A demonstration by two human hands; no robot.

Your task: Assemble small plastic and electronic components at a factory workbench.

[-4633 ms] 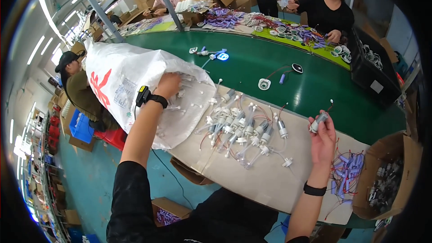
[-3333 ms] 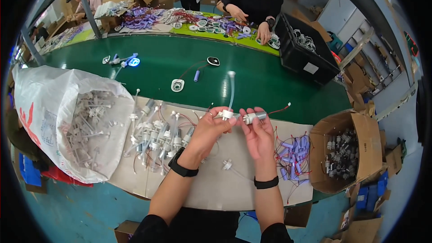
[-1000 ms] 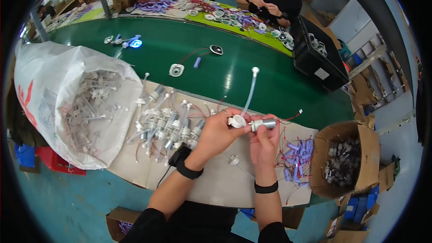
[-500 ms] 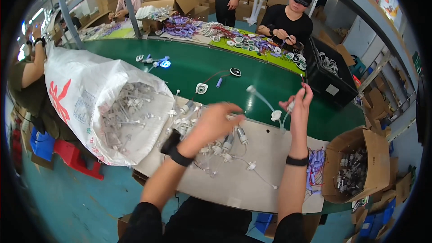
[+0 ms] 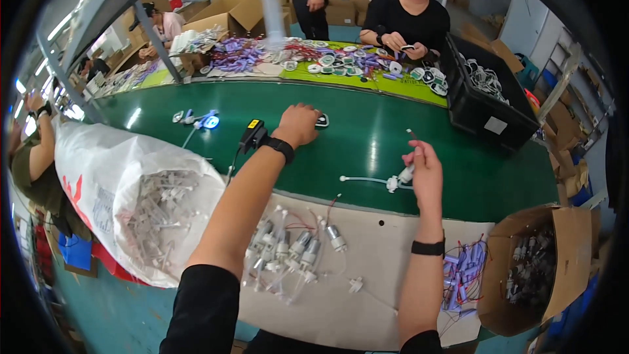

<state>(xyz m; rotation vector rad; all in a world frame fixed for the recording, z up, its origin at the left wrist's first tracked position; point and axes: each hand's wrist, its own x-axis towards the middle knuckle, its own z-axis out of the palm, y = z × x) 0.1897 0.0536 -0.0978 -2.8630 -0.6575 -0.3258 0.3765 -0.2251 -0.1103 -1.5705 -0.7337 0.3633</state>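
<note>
The left hand point(image 5: 298, 124) is stretched far out over the dark green belt worktop point(image 5: 367, 151). Its fingers are curled down over a small round black and white part point(image 5: 322, 120), which peeks out just to the right of the knuckles. They look closed on it or pressed on top of it, but the hand hides the grip, so which one it is cannot be told.

The right hand point(image 5: 424, 174) is held up above the belt, nearer to the body. Its fingers are pinched shut on a little silver pump with a thin white soft tube point(image 5: 393, 182). The tube hangs out to the left of these fingers and lies along the belt. A thin red wire pokes up just above them.

Below both hands lies a flat brown cardboard sheet point(image 5: 386, 249) with a heap of more little silver pumps with white tubes point(image 5: 288, 252) on it. A big white plastic sack of the same parts point(image 5: 144, 203) sits far off to the left of the left fingers. An open brown cardboard box point(image 5: 544, 269) stands down to the right of the right fingers.

This looks like the step of setting one made-up piece out on the belt. The next move would need both hands to open softly and then come back for the heap
</note>
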